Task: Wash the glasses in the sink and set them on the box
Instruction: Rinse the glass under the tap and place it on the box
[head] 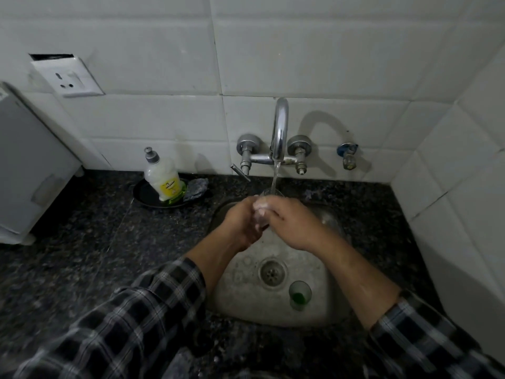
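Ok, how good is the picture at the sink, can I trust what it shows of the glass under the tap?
Head view: dim; the tap throws a shadow rightward on the tiles; wide-angle bends the tile lines near the edges; the glass between the left hand and right hand is blurred, mostly hidden; the sleeves are smeared; the second glass in the sink reads clearly.

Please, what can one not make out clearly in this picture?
Head view only.
Held glass: mostly hidden by left hand and right hand.
Bottle label: too small, dim.
White object at left: cut off by the edge.
Second glass: green liquid or tint, unclear.
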